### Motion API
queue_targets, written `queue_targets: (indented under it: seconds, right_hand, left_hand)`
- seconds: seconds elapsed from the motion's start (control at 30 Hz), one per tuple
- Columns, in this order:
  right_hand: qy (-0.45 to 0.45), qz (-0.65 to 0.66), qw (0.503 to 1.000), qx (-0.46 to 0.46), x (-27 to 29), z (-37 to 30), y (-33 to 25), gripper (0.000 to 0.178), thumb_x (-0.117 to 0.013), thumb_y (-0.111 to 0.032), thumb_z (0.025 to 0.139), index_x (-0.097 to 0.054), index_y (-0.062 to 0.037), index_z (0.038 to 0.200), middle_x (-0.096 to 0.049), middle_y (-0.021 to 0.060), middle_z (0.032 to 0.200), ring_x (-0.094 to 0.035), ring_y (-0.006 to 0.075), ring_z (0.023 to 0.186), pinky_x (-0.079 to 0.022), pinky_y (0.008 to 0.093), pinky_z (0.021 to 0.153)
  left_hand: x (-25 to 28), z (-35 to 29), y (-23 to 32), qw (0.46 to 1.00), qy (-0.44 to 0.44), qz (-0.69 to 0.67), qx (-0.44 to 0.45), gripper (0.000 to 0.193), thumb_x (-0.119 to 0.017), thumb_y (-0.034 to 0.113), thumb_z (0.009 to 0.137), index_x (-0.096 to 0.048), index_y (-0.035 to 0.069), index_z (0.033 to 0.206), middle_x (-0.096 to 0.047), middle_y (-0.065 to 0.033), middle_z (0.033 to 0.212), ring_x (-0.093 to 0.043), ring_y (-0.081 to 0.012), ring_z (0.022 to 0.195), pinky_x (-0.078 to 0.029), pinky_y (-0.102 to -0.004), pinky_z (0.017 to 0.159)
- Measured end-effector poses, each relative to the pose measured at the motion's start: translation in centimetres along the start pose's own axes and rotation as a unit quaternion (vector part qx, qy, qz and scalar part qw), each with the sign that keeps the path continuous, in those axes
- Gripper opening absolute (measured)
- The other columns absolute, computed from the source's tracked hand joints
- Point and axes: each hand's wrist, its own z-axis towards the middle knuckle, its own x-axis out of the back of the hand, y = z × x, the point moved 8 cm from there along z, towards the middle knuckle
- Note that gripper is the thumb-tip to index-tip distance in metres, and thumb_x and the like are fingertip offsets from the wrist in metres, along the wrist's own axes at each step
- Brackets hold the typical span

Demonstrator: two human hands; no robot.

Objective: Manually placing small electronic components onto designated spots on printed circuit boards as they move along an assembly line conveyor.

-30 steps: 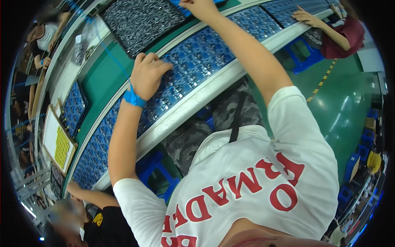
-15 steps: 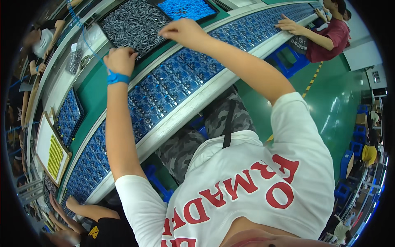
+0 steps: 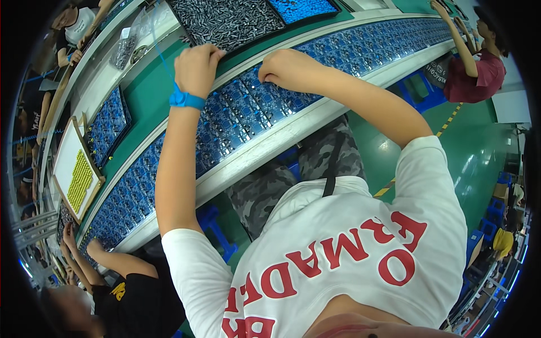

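Note:
My right hand (image 3: 288,69) hovers over a long row of blue circuit boards (image 3: 236,124), thumb and fingers pinched together; whatever lies between them is too small to make out. Beside the near edge of a black tray, my left hand (image 3: 196,70) is curled with its fingertips together, and its contents are hidden. A blue wrist strap (image 3: 186,100) with a thin cord circles the left wrist. Heaped in the tray are small dark cylindrical components (image 3: 225,23), which look like capacitors. Small bright blue components (image 3: 304,9) fill the section to their right.
A pale rail (image 3: 259,147) borders the boards on my side. Left of me are a stack of blue boards (image 3: 107,127), a wooden-framed panel with yellow parts (image 3: 80,180) and a clear bag of parts (image 3: 123,49). Co-workers sit at both ends; a blue stool (image 3: 422,93) stands at right.
My right hand has come from the tray's edge down over the boards. My left hand stays by the tray's near edge. The whole view has shifted somewhat.

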Motion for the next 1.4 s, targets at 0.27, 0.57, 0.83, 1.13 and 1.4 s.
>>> queue_targets:
  seconds: [0.27,0.57,0.83,1.13,1.4]
  right_hand:
    - [-0.044,0.019,0.999,-0.006,-0.9,0.4,0.2,0.011,-0.069,-0.011,0.088,-0.076,-0.007,0.096,-0.071,0.0081,0.094,-0.067,0.0283,0.099,-0.053,0.0408,0.088]
    - [-0.042,-0.048,0.998,0.022,1.5,-0.2,-1.8,0.013,-0.064,-0.009,0.082,-0.071,-0.0072,0.093,-0.071,0.0169,0.092,-0.07,0.0361,0.089,-0.056,0.0474,0.077]
    - [0.028,-0.02,0.999,-0.006,1.3,0.6,0.5,0.019,-0.061,-0.011,0.083,-0.074,-0.0062,0.096,-0.07,0.0214,0.086,-0.07,0.0412,0.089,-0.055,0.0508,0.078]
    - [0.356,-0.06,0.896,-0.258,5.9,1.0,13.5,0.017,-0.062,-0.017,0.083,-0.074,-0.0065,0.088,-0.072,0.0129,0.089,-0.066,0.0384,0.092,-0.051,0.0526,0.081]
    - [0.46,-0.094,0.852,-0.23,3.6,0.7,12.5,0.02,-0.062,-0.012,0.085,-0.074,-0.0112,0.1,-0.066,0.0078,0.101,-0.054,0.0304,0.105,-0.04,0.0477,0.097]
  left_hand:
    - [-0.6,-5.2,1.4,0.964,-0.145,-0.211,0.073,0.018,-0.068,0.018,0.093,-0.075,0.004,0.102,-0.074,-0.0143,0.092,-0.071,-0.0289,0.083,-0.054,-0.0372,0.073]
    - [-0.5,-6.0,3.4,0.948,-0.153,-0.28,-0.002,0.02,-0.067,0.01,0.091,-0.074,0.002,0.107,-0.074,-0.0178,0.097,-0.072,-0.0316,0.087,-0.055,-0.0376,0.079]
    - [2.5,-8.2,1.2,0.968,-0.095,-0.231,0.019,0.014,-0.068,0.007,0.093,-0.072,-0.001,0.104,-0.074,-0.0159,0.102,-0.071,-0.0262,0.095,-0.054,-0.0347,0.086]
    - [2.5,-8.4,3.2,0.971,-0.067,-0.229,-0.023,0.012,-0.067,0.005,0.092,-0.071,0.001,0.102,-0.071,-0.0158,0.097,-0.067,-0.0318,0.092,-0.052,-0.0395,0.083]
    - [1.8,-8.7,4.2,0.97,-0.053,-0.207,-0.114,0.012,-0.065,0.003,0.091,-0.071,0.002,0.102,-0.069,-0.0161,0.096,-0.063,-0.0361,0.093,-0.05,-0.0453,0.081]
